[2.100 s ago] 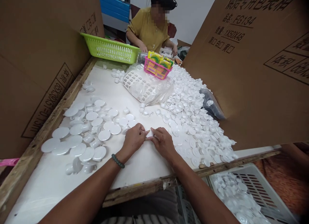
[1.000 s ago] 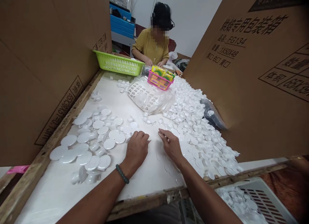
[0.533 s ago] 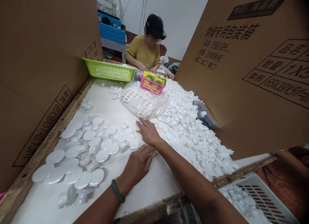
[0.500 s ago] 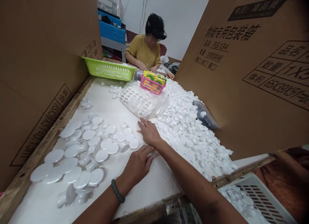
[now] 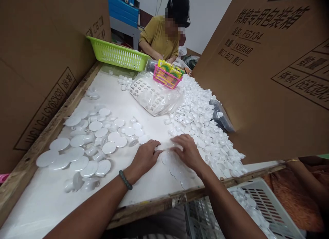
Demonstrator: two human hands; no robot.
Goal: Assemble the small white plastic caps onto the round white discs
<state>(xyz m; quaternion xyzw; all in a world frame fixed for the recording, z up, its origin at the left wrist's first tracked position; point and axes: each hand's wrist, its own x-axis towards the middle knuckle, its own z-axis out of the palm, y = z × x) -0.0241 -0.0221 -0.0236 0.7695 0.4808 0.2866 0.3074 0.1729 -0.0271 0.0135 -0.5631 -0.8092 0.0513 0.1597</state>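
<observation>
My left hand, with a beaded bracelet at the wrist, is over the white tabletop. Its thumb and fingers curl around a small pale thing too blurred to name. Close by on the right, my right hand has its fingers apart and is slightly smeared by motion. Under and beside it lie thin white round pieces. A large heap of small white plastic pieces spreads beyond it. To the left of my left hand lie white discs with short stems, some face up and some tipped over.
A pink basket with yellow packets stands on a clear plastic bag. Behind it are a green basket and a person in a yellow top. Cardboard walls both sides. A grey crate of white pieces is below right.
My right hand reached across toward the discs on the left, then came back to the right. My left hand stayed near the middle. The view has shifted slightly.
</observation>
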